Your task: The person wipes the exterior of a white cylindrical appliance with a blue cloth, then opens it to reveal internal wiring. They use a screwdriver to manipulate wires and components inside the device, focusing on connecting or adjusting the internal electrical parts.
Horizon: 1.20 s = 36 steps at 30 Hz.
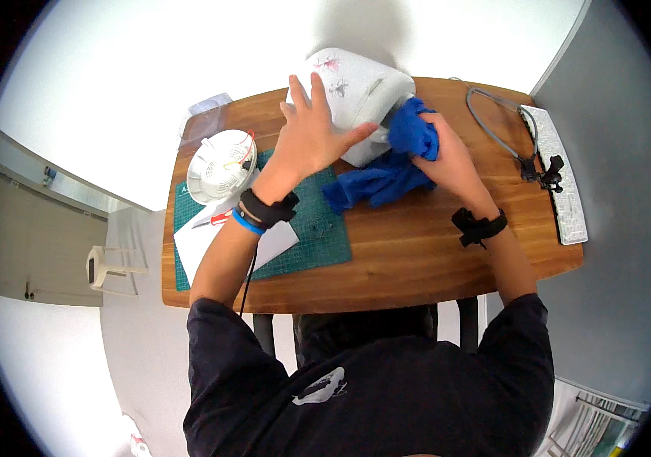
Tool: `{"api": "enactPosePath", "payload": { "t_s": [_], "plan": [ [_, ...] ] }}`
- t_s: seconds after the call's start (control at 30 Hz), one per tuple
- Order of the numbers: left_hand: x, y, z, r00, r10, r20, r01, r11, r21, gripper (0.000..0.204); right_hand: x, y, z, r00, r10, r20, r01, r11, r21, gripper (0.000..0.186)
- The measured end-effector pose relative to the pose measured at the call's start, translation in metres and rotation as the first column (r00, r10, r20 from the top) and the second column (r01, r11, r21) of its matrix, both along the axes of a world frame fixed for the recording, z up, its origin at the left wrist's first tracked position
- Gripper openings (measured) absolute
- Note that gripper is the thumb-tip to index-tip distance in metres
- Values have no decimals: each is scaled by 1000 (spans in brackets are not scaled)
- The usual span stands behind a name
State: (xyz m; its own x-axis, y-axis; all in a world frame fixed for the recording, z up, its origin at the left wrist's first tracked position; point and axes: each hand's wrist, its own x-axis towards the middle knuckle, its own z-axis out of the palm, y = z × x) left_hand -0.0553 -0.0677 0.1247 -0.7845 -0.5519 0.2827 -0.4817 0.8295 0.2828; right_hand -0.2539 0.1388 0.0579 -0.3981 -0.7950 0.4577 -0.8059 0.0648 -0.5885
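A white rounded appliance [360, 95] with pink and grey flower prints lies tilted on its side at the back of the table. My right hand [447, 156] grips a bunched blue cloth [413, 133] at the appliance's right end. The rest of the cloth hangs down onto the tabletop and the mat's edge. My left hand [310, 133] is open, fingers spread, at the appliance's left side; whether it touches the surface I cannot tell. Left of that hand sits a white round vented housing [223, 167] with red and yellow wires inside.
Beneath lies a green cutting mat [318, 244] on the wooden table [417, 259]. White paper [276, 240] and a red-handled screwdriver [219, 218] lie near my left forearm. Along the right edge are a long white bar [558, 175], a grey cable [485, 126] and a black clamp [550, 175].
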Motion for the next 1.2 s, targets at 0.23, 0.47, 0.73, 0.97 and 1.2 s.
{"api": "enactPosePath", "payload": {
  "t_s": [0.23, 0.47, 0.73, 0.97, 1.2],
  "plan": [
    [51, -6, 12, 973, -114, 201, 111, 993, 28, 139, -59, 10, -54, 875, -34, 482, -6, 997, 80, 83],
    [37, -53, 15, 924, -365, 112, 380, 908, -173, 149, -24, -10, -14, 837, 27, 547, -84, 993, 78, 103],
    [22, -27, -2, 966, -244, 91, 260, 911, -320, 141, 12, -15, 35, 986, 164, 10, -161, 978, -135, 94],
    [39, -25, 5, 955, -295, 36, 294, 921, -256, 127, -49, -35, -28, 895, -65, 441, 58, 998, 29, 76],
    [29, -53, 38, 927, -367, 81, 376, 904, -201, 129, -51, -25, -18, 314, 117, 942, -313, 950, -14, 79]
  ]
}}
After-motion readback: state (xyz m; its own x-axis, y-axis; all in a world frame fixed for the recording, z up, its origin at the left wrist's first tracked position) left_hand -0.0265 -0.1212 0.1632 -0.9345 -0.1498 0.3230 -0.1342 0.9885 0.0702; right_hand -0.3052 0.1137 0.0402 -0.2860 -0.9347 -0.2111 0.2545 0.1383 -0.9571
